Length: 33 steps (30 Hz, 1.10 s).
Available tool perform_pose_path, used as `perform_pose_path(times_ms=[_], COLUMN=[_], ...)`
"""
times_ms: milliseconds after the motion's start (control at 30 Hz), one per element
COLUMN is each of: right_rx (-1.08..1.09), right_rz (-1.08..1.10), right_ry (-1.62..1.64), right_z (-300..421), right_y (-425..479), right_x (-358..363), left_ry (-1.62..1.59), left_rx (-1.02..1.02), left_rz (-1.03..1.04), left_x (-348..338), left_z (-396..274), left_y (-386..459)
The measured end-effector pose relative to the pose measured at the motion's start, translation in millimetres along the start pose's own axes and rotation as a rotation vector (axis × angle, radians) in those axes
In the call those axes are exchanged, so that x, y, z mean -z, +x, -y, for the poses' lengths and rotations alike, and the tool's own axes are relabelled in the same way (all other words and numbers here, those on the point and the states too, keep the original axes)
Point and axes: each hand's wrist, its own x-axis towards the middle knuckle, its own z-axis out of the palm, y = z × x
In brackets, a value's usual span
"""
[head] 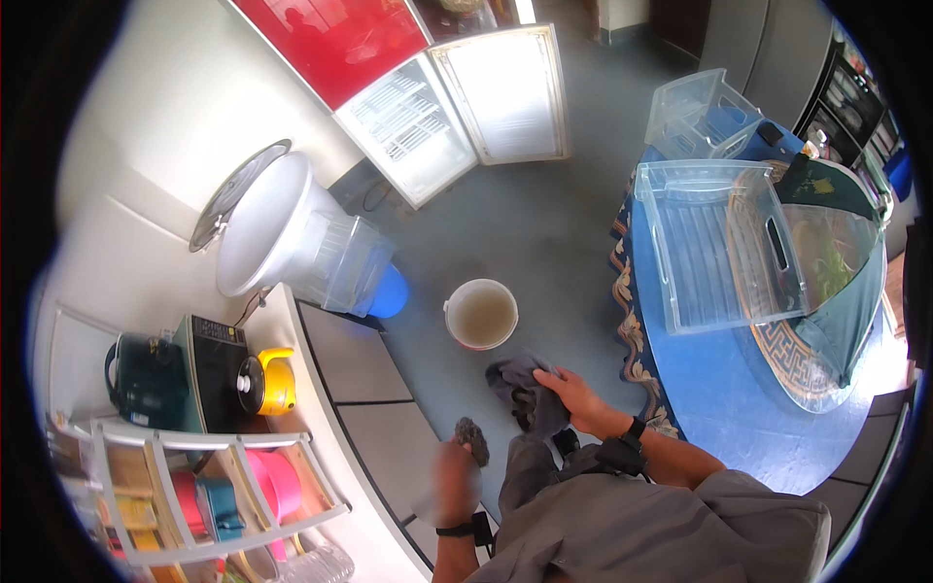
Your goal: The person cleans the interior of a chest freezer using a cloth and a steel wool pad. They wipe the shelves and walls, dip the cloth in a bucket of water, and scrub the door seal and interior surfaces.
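Note:
My right hand (581, 402) grips a dark grey cloth (526, 386), which hangs bunched just below the bucket in the picture. Lower and to the left, my left hand (455, 477), partly blurred, holds a brownish-grey scouring pad or steel-wool clump (472, 439) at its fingertips. A white bucket (450, 331) of murky brown water (482, 315) stands on the floor before me. Beyond it, a red-fronted refrigerator (335, 44) has its lower door (514, 98) open, with wire shelving visible inside.
Two clear plastic drawers (718, 313) (681, 109) rest on the blue-covered table (700, 393) at right, beside a green mesh food cover (849, 328). At left are a counter (357, 503), a yellow electric kettle (280, 382), and stacked tubs (266, 226) against the wall.

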Motion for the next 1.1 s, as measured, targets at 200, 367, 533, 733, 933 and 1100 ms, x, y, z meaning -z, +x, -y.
perform_pose_path(times_ms=[200, 367, 533, 733, 933, 1100], right_rx=[-0.005, 0.059, 0.193, 0.186, 0.215, 0.345], right_rz=[-0.11, -0.222, -0.265, -0.309, -0.222, -0.194], right_ry=[0.058, 0.038, 0.164, 0.16, 0.248, 0.294], right_z=[55, 124, 211, 302, 384, 477], right_y=[68, 124, 156, 232, 342, 388], right_x=[14, -2, -41, -46, 12, 23], left_ry=[-0.134, -0.129, -0.149, -0.141, -0.163, -0.077], left_rx=[0.189, 0.193, 0.128, 0.103, 0.111, 0.041], left_rz=[0.074, 0.15, 0.155, 0.119, 0.071, -0.062], left_x=[-57, -73, -97, -144, -211, -265], left_z=[-55, -98, -147, -168, -175, -221], left_y=[111, 218, 312, 409, 491, 570])
